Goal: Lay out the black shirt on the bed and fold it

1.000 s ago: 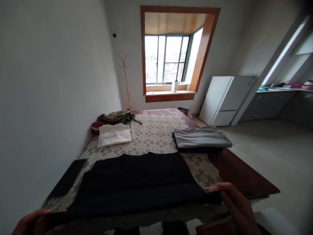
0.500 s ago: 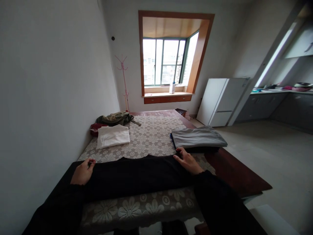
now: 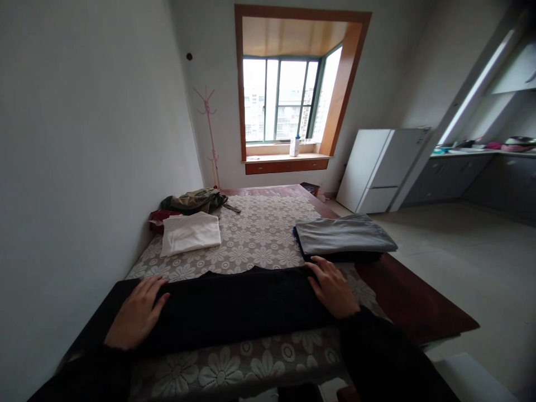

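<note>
A black folded garment (image 3: pixel 238 304) lies flat in a long strip across the table, its kind not clear. On its left part rests my left hand (image 3: pixel 140 310), fingers stretched forward and thumb apart. My right hand (image 3: pixel 333 285) lies on the right end of the strip, palm down with the fingers spread. Just beyond that hand is a folded grey cloth (image 3: pixel 343 233), stacked on dark folded cloth (image 3: pixel 335 257). A folded white cloth (image 3: pixel 191 233) sits farther off on the left side. Black sleeves cover both my forearms.
A patterned lace tablecloth (image 3: pixel 268 223) covers much of the dark red wooden table (image 3: pixel 422 301). An olive bag (image 3: pixel 195 200) lies by the left wall. Beyond stand a pink coat rack (image 3: pixel 209 128), a window and a white fridge (image 3: pixel 372 162). A pale stool (image 3: pixel 473 377) is at lower right.
Both hands have opened from curled fingers to flat, spread ones on the black garment. The left hand is slightly lower, the right slightly farther right. The view has shifted slightly.
</note>
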Motion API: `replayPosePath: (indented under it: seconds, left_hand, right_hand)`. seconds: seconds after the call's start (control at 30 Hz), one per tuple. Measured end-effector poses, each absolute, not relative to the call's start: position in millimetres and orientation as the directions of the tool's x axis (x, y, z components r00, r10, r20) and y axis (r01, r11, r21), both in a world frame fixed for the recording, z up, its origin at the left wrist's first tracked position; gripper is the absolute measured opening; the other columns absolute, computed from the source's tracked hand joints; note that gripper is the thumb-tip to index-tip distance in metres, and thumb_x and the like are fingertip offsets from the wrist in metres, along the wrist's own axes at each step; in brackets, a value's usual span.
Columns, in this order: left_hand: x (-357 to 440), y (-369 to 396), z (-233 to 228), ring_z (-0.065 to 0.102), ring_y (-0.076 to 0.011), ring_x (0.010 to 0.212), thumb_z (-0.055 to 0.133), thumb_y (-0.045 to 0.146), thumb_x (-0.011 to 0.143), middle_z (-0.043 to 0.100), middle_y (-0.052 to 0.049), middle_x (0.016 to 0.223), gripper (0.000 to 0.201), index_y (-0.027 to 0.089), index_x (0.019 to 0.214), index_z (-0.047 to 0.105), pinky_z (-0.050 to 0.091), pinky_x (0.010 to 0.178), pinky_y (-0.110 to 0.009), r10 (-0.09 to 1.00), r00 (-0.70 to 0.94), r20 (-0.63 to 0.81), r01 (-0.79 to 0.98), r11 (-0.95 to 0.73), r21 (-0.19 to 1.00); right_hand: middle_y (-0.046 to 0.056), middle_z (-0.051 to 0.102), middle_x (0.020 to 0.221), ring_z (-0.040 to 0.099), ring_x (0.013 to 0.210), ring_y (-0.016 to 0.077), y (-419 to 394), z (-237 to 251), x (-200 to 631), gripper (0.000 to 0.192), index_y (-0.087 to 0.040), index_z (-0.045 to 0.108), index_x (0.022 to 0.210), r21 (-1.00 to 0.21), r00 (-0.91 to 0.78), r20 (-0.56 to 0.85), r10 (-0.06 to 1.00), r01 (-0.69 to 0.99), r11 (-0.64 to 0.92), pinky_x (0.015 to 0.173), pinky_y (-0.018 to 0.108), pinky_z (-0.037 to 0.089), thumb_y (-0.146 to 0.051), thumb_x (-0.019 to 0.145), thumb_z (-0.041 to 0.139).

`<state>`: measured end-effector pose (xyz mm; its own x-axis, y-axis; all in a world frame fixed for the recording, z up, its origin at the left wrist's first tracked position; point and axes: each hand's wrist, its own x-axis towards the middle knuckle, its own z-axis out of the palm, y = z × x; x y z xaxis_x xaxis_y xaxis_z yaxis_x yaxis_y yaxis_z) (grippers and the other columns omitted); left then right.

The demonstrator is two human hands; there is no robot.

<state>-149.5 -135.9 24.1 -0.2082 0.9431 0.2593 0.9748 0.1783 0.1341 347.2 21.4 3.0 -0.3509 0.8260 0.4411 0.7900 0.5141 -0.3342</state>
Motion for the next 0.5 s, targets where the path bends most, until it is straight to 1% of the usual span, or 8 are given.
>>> replayPosePath:
  seconds: [0.07, 0.1, 0.17, 0.23, 0.27, 0.3, 0.37, 0.5]
  left_hand:
    - [-121, -143, 23, 0.046, -0.0302, 0.145, 0.041, 0.047, 0.099, 0.059, -0.009, 0.149, 0.051, 0.022, 0.138, 0.061, 0.038, 0.12, -0.052, 0.963, -0.078, 0.257, 0.993, 0.052, 0.109]
    - [-103, -145, 22, 0.042, -0.0289, 0.148, 0.04, 0.048, 0.101, 0.056, -0.007, 0.153, 0.052, 0.023, 0.144, 0.056, 0.036, 0.121, -0.052, 0.972, -0.006, 0.235, 0.994, -0.02, 0.105]
    - [-68, -142, 19, 0.036, -0.0268, 0.152, 0.037, 0.047, 0.103, 0.048, -0.005, 0.16, 0.055, 0.026, 0.153, 0.045, 0.035, 0.122, -0.053, 0.975, 0.098, 0.201, 0.988, -0.119, 0.096]
    - [-35, -131, 13, 0.033, -0.0258, 0.153, 0.036, 0.044, 0.105, 0.043, -0.004, 0.163, 0.056, 0.026, 0.157, 0.038, 0.035, 0.122, -0.053, 0.97, 0.162, 0.184, 0.981, -0.179, 0.077]
    - [-23, -125, 8, 0.032, -0.0261, 0.154, 0.036, 0.044, 0.105, 0.041, -0.004, 0.165, 0.057, 0.026, 0.159, 0.035, 0.035, 0.122, -0.052, 0.964, 0.191, 0.184, 0.977, -0.206, 0.063]
    - [-13, -119, 3, 0.03, -0.0266, 0.155, 0.037, 0.043, 0.105, 0.038, -0.004, 0.166, 0.058, 0.025, 0.16, 0.033, 0.035, 0.122, -0.052, 0.958, 0.216, 0.188, 0.973, -0.228, 0.045]
    - [-1, -108, -7, 0.028, -0.0269, 0.155, 0.036, 0.039, 0.105, 0.036, -0.004, 0.167, 0.059, 0.023, 0.161, 0.029, 0.032, 0.123, -0.053, 0.945, 0.251, 0.209, 0.967, -0.256, -0.001]
    - [-1, -102, -25, 0.025, -0.0253, 0.156, 0.035, 0.034, 0.104, 0.032, -0.003, 0.168, 0.062, 0.022, 0.163, 0.021, 0.027, 0.125, -0.05, 0.918, 0.268, 0.291, 0.963, -0.258, -0.074]
  right_hand:
    - [0.012, 0.053, 0.15, 0.046, 0.14, 0.0325, 0, 13, 327, 0.04, -0.022, 0.062, 0.134, -0.264, -0.416, 0.479, 0.773, 0.772, 0.578, 0.116, 0.052, 0.039, -0.026, 0.097, 0.047]
    - [0.01, 0.051, 0.153, 0.042, 0.144, 0.0311, -11, 18, 313, 0.042, -0.022, 0.06, 0.137, -0.249, -0.469, 0.47, 0.748, 0.742, 0.622, 0.119, 0.051, 0.036, -0.026, 0.098, 0.046]
    - [0.008, 0.045, 0.16, 0.037, 0.148, 0.0285, -28, 23, 278, 0.049, -0.022, 0.051, 0.148, -0.238, -0.62, 0.4, 0.675, 0.641, 0.73, 0.122, 0.049, 0.032, -0.029, 0.1, 0.045]
    - [0.009, 0.036, 0.165, 0.029, 0.153, 0.029, -38, 23, 244, 0.06, -0.018, 0.037, 0.158, -0.24, -0.738, 0.322, 0.594, 0.543, 0.805, 0.125, 0.051, 0.027, -0.035, 0.101, 0.046]
    - [0.009, 0.03, 0.167, 0.025, 0.154, 0.03, -39, 20, 229, 0.067, -0.017, 0.03, 0.161, -0.246, -0.783, 0.282, 0.555, 0.5, 0.83, 0.126, 0.052, 0.024, -0.042, 0.101, 0.048]
    - [0.011, 0.026, 0.169, 0.021, 0.156, 0.0309, -39, 17, 217, 0.075, -0.015, 0.026, 0.162, -0.254, -0.809, 0.249, 0.532, 0.475, 0.842, 0.127, 0.053, 0.02, -0.049, 0.1, 0.049]
    - [0.013, 0.022, 0.169, 0.016, 0.157, 0.0316, -34, 9, 204, 0.086, -0.011, 0.021, 0.163, -0.27, -0.837, 0.197, 0.511, 0.455, 0.849, 0.128, 0.054, 0.015, -0.061, 0.099, 0.048]
    - [0.016, 0.022, 0.168, 0.013, 0.158, 0.0303, -23, -3, 202, 0.096, -0.008, 0.018, 0.163, -0.287, -0.85, 0.16, 0.502, 0.446, 0.848, 0.129, 0.053, 0.012, -0.072, 0.097, 0.043]
